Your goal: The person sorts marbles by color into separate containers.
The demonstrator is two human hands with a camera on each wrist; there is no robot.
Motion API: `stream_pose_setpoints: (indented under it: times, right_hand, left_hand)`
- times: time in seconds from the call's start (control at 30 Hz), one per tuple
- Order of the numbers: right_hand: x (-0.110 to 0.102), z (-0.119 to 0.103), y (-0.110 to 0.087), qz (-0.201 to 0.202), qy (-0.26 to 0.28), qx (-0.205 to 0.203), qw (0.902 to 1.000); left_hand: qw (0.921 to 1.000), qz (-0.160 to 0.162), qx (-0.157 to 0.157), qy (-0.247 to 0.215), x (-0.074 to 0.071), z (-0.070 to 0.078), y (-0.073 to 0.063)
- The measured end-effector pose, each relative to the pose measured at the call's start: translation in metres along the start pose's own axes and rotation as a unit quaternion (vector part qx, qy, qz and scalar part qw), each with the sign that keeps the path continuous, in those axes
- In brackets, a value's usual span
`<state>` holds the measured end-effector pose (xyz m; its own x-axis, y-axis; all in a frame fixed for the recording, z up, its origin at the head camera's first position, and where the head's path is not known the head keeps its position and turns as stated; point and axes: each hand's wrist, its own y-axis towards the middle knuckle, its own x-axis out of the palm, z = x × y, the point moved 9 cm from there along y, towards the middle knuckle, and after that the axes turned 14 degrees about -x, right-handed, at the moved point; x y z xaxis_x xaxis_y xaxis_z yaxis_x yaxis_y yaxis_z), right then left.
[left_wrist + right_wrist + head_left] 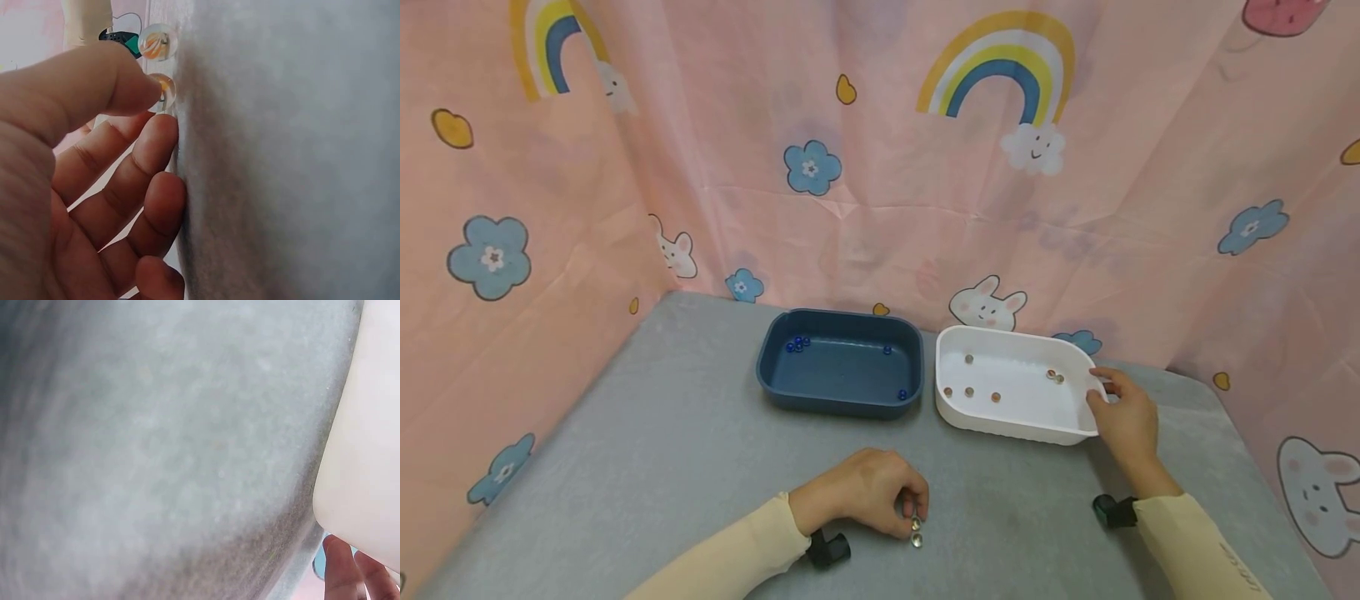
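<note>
Two clear glass marbles lie on the grey table, side by side. My left hand (876, 492) pinches the farther marble (916, 523) between thumb and forefinger. In the left wrist view the thumb (134, 84) partly covers this marble (164, 87), which has an orange swirl. Just beyond it, the other marble (157, 42) is untouched. My right hand (1127, 421) grips the right end of a white tray (1015, 429) by its rim. Several clear and brownish marbles are spread over that tray's floor. Part of its outer wall (362, 444) fills the right side of the right wrist view.
Left of the white tray stands a dark blue tray (842, 408) with several blue marbles (798, 342) in it. A pink patterned curtain (865, 242) hangs along the back and sides of the grey table (685, 450).
</note>
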<state>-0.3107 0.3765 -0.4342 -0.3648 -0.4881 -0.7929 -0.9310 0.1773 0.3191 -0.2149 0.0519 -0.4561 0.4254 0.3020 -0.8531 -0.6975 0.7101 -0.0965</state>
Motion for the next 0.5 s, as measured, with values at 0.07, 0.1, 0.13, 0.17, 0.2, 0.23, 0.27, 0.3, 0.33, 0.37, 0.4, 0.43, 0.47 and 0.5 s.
stream_pose_setpoints:
  times: [0.07,0.1,0.13,0.17,0.2,0.23,0.27,0.3,0.33,0.37,0.4,0.43,0.47,0.5]
  right_hand:
    - [-0.0003,-0.0002,0.0001,0.001,0.000,-0.002,1.0000]
    - [-0.0005,-0.0002,0.0003,0.002,0.000,-0.003,1.0000]
    - [-0.0007,-0.0001,0.0004,0.003,-0.001,-0.004,1.0000]
    - [-0.0008,-0.0001,0.0004,0.004,-0.002,-0.005,1.0000]
    - [-0.0008,-0.0001,0.0005,0.004,-0.003,-0.006,1.0000]
    - [-0.0009,-0.0002,0.0006,0.005,-0.003,-0.006,1.0000]
    - [-0.0008,-0.0002,0.0006,0.005,-0.003,-0.006,1.0000]
    - [-0.0008,-0.0004,0.0005,0.004,-0.002,-0.006,1.0000]
    - [-0.0006,-0.0004,0.0005,0.003,-0.001,-0.005,1.0000]
    - [-0.0004,-0.0005,0.0005,0.001,0.000,-0.005,1.0000]
    - [-0.0003,-0.0005,0.0005,0.001,0.000,-0.004,1.0000]
    - [-0.0003,-0.0005,0.0005,0.000,0.000,-0.003,1.0000]
    - [-0.0002,-0.0003,0.0004,0.000,-0.001,-0.002,1.0000]
    - [-0.0002,-0.0002,0.0004,0.000,-0.001,-0.001,1.0000]
  left_hand:
    - [1.0000,0.001,0.003,0.001,-0.0003,0.0004,0.0000]
    - [1.0000,0.002,0.004,0.002,-0.0004,0.0006,0.0001]
    - [1.0000,0.003,0.004,0.002,-0.0004,0.0005,0.0003]
    - [1.0000,0.004,0.004,0.002,-0.0004,0.0002,0.0005]
    - [1.0000,0.005,0.004,0.003,-0.0004,-0.0001,0.0009]
    - [1.0000,0.006,0.004,0.004,-0.0005,-0.0005,0.0013]
    - [1.0000,0.006,0.004,0.004,-0.0007,-0.0009,0.0019]
    - [1.0000,0.007,0.004,0.004,-0.0011,-0.0013,0.0025]
    - [1.0000,0.008,0.003,0.004,-0.0016,-0.0017,0.0032]
    - [0.9999,0.009,0.003,0.004,-0.0023,-0.0020,0.0038]
    - [0.9999,0.011,0.002,0.005,-0.0031,-0.0022,0.0046]
    - [0.9999,0.012,0.001,0.004,-0.0041,-0.0024,0.0052]
    - [0.9999,0.014,0.001,0.005,-0.0052,-0.0024,0.0059]
    - [0.9998,0.016,0.000,0.006,-0.0065,-0.0023,0.0065]
